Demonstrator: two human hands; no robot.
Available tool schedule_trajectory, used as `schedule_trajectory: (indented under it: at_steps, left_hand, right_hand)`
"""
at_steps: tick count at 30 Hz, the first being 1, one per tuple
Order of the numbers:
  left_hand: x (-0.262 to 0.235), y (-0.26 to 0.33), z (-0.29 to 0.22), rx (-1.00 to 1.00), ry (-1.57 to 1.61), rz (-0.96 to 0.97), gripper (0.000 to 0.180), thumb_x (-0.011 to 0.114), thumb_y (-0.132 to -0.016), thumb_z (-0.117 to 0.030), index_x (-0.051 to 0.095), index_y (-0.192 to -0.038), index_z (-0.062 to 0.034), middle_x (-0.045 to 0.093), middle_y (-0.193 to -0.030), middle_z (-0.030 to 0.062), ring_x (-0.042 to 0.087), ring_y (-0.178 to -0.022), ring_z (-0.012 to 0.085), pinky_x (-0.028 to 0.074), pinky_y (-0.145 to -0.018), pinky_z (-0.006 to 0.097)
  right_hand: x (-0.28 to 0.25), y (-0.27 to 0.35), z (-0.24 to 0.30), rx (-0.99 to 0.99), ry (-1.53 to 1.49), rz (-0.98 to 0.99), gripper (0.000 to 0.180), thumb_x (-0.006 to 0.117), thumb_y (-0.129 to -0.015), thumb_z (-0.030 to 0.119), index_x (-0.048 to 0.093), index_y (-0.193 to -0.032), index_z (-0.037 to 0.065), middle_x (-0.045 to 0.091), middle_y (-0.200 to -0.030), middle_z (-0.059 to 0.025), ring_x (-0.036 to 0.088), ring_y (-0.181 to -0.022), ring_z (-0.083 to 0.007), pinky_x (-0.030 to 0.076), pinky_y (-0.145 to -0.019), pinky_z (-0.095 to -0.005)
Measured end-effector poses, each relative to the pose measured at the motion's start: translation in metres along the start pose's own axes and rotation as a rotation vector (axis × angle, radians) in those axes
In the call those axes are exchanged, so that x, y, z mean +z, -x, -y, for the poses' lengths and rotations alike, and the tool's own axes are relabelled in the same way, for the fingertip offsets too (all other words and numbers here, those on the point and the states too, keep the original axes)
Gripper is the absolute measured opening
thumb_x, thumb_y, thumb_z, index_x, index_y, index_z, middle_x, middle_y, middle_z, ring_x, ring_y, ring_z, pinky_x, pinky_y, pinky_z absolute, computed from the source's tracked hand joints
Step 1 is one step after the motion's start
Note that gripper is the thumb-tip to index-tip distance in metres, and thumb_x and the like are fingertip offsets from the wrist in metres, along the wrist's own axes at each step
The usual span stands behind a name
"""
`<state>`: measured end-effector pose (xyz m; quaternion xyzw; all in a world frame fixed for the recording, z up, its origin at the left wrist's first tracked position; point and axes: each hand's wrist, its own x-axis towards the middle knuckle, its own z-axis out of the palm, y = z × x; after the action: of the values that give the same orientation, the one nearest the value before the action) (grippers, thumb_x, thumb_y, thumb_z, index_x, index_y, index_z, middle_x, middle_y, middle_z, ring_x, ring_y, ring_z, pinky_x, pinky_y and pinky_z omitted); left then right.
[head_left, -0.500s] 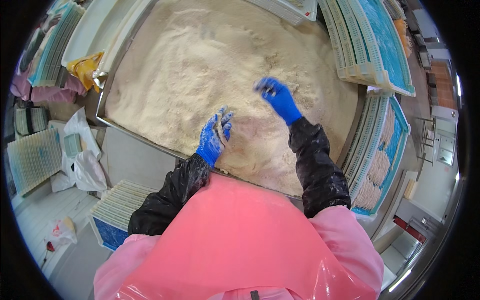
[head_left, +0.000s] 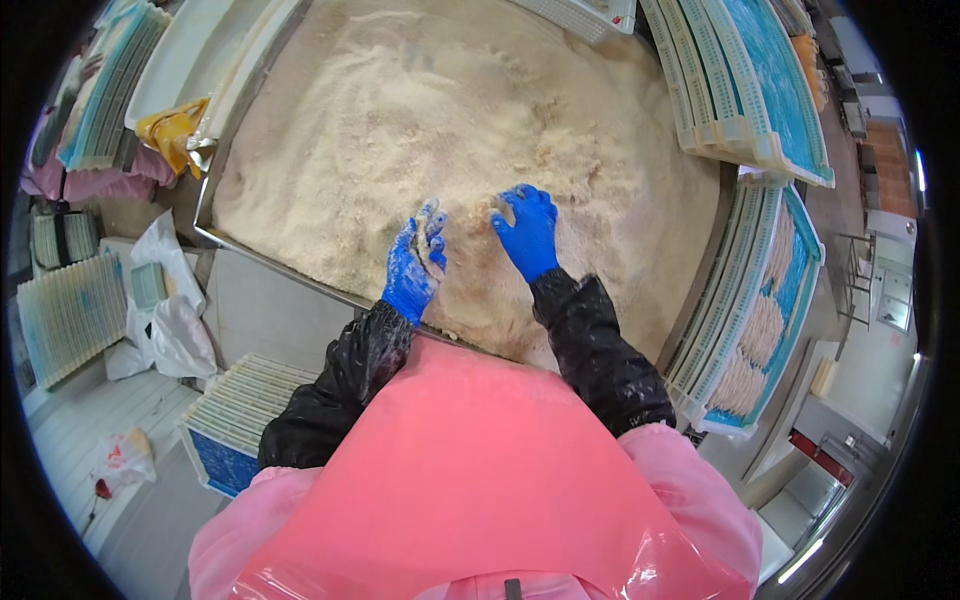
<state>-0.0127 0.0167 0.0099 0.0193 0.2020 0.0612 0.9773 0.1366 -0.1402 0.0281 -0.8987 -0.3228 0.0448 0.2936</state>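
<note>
A wide metal-rimmed tray [head_left: 290,285] is filled with pale, loose breadcrumbs [head_left: 380,150]. Over its near part is my left hand [head_left: 411,275], in a blue glove dusted with crumbs. Its fingers are closed round a slim crumb-coated piece [head_left: 424,240], partly hidden by the glove; what lies under the coating I cannot make out. My right hand [head_left: 528,235], also blue-gloved, is just to the right above the crumbs. Its thumb stands apart from bent fingers, and no piece shows between them.
Stacked crates with blue liners [head_left: 755,75] stand at the far right. Below them, a crate [head_left: 715,330] carries rows of pale, slender pieces. A white trough [head_left: 190,65] borders the tray at left, beside a yellow cloth [head_left: 172,135]. Ribbed crates [head_left: 240,405] stand lower left.
My right hand has moved left and nearer to me, closer to the left hand, and its thumb now shows apart. My left hand keeps its piece and has shifted slightly left.
</note>
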Motion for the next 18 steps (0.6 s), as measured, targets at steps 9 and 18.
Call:
schedule_trajectory:
  at_steps: [9, 18]
  left_hand:
    - [-0.018, 0.0, 0.007, -0.046, 0.114, 0.189, 0.047, 0.038, -0.101, -0.027, 0.034, -0.145, -0.0111, 0.056, -0.13, 0.0046, 0.064, -0.09, 0.0152, 0.054, -0.07, 0.028]
    - [-0.008, 0.003, 0.011, -0.022, 0.123, 0.076, 0.048, 0.04, -0.1, -0.028, 0.033, -0.146, -0.0122, 0.061, -0.122, 0.0062, 0.064, -0.083, 0.0158, 0.054, -0.066, 0.028]
  right_hand:
    - [-0.014, -0.016, 0.013, 0.117, -0.637, 0.077, 0.019, 0.06, -0.08, -0.003, 0.065, -0.096, 0.004, 0.066, -0.092, -0.012, 0.064, -0.083, -0.0246, 0.049, -0.075, -0.0325]
    - [-0.003, 0.056, -0.028, 0.172, -0.469, -0.034, 0.021, 0.057, -0.077, 0.003, 0.066, -0.095, 0.008, 0.063, -0.106, -0.0134, 0.058, -0.099, -0.0324, 0.045, -0.087, -0.0405]
